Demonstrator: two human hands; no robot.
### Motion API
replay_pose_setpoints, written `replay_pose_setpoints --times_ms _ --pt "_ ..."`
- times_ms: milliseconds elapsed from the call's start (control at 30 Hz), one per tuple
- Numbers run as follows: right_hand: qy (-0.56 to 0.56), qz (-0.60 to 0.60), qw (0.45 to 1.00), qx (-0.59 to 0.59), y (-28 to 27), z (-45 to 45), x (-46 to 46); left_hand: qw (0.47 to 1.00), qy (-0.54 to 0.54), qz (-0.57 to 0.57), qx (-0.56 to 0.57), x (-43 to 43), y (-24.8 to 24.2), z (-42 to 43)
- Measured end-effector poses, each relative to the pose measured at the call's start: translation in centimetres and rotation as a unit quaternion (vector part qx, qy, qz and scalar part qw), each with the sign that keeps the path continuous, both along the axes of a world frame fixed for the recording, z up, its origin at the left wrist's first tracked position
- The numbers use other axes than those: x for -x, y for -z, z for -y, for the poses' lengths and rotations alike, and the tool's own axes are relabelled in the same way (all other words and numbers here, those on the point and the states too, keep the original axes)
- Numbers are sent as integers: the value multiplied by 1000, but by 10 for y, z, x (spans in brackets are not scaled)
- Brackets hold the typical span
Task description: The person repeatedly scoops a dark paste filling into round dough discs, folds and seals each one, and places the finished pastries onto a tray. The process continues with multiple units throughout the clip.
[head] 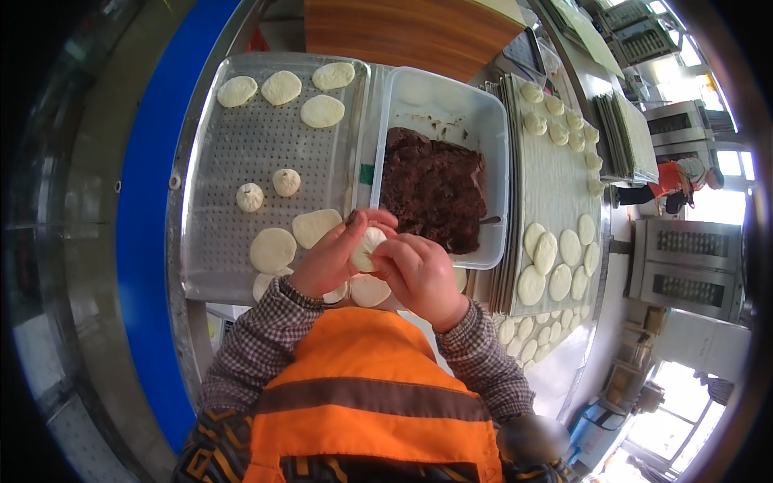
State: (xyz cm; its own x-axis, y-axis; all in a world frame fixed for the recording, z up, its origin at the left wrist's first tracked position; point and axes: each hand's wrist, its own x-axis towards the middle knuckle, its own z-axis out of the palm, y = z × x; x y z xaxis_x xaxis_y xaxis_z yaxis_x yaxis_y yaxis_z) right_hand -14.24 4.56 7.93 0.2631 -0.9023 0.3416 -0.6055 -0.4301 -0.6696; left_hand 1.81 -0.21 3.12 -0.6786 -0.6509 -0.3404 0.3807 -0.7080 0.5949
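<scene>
Cupped in my left hand (335, 253) is a white dough bun (366, 249) with pleats gathered at its top. The fingertips of my right hand (426, 278) pinch the pleated edge of the same bun. Both hands are above the near right corner of a perforated metal tray (223, 151). Flat dough rounds (273, 250) lie on the tray close to my left hand, some partly hidden under the hands. Two pleated buns (286, 182) stand farther up the tray. Just beyond my right hand, a clear plastic tub (496, 181) holds dark brown filling paste (432, 181).
A small handle (490, 220) sticks out of the paste. Stacked sheets to the right bear a paper-lined tray (555, 199) with shaped buns (535, 123) and dough rounds (531, 285). A wooden board (410, 30) stands behind the tub. Another person (670, 181) stands far right, near steel cabinets (688, 259).
</scene>
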Motion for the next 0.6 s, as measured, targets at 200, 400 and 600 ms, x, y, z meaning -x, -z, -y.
replay_pose_setpoints --times_ms 200,400,600 --pt "58 200 972 -105 -10 2 -15 973 45 73 213 -19 5 0" --pt "13 165 983 -85 -3 4 -6 922 -2 191 336 -8 -6 -13" --pt "-5 315 937 -151 4 -6 9 998 -59 -26 2 9 2 -19"
